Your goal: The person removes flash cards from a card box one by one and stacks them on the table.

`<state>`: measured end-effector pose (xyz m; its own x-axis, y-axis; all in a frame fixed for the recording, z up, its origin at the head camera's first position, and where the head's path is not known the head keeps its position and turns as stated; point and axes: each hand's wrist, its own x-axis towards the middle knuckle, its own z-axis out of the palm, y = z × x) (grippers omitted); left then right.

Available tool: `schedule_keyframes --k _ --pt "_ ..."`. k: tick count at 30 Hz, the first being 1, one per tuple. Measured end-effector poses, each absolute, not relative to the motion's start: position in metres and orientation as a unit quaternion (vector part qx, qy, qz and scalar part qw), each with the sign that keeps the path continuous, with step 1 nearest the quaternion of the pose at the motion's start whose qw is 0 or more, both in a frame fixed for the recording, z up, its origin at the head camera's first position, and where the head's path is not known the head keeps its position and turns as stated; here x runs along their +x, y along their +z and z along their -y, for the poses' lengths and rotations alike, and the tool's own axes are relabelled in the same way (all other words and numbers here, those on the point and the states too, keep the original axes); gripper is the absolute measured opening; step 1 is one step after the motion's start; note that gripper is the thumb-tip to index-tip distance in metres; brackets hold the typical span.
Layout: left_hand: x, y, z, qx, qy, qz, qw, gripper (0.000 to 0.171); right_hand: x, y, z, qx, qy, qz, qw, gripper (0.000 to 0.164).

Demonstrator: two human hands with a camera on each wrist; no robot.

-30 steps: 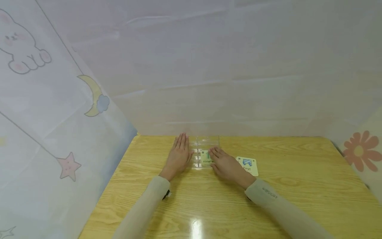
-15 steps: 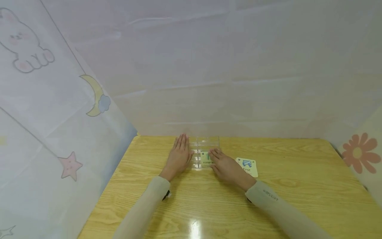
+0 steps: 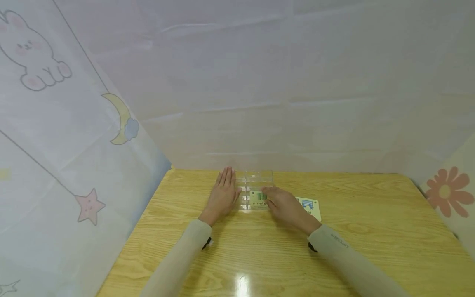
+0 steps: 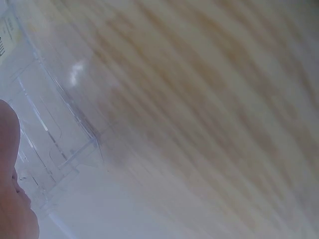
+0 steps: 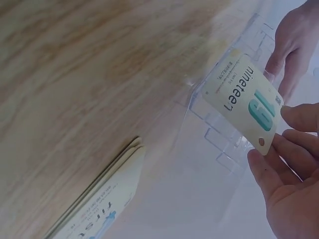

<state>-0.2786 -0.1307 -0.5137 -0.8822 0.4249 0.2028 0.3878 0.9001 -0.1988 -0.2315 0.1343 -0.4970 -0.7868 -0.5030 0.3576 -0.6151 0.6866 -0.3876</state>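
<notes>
In the head view, my left hand lies with fingers stretched over the left part of a clear plastic rack. Ridges and slots divide the rack. A pale card printed "nineteen" and a green 19 leans on the rack's right half. My right hand has its fingers bent at the card's right side. The right wrist view shows the right hand pinching the card by the edge near its punched hole. The left wrist view catches only a little of the left hand beside the rack.
A stack of cards, its top one reading "first", lies on the wooden table right of the rack, partly behind my right hand. A pale printed sheet rises behind the table's far edge, with more at both sides.
My right hand has gone from stretched fingers over the "nineteen" card to bent fingers at its edge, and has shifted slightly right. The left hand stays in place.
</notes>
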Motion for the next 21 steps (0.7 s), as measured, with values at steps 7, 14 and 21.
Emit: schedule_keyframes --k 7,14,21 --pt "-0.28 -0.515 0.13 -0.206 0.085 0.968 0.118 0.076 -0.234 -0.494 -0.14 0.26 0.35 0.897 0.07 0.04" --pt "-0.28 -0.514 0.13 -0.209 0.087 0.966 0.124 0.076 -0.24 -0.498 -0.147 0.227 0.418 0.878 0.056 0.031" --pt "-0.279 -0.515 0.132 -0.211 0.085 0.966 0.124 0.076 -0.241 -0.496 -0.15 0.204 0.446 0.871 0.04 0.025"
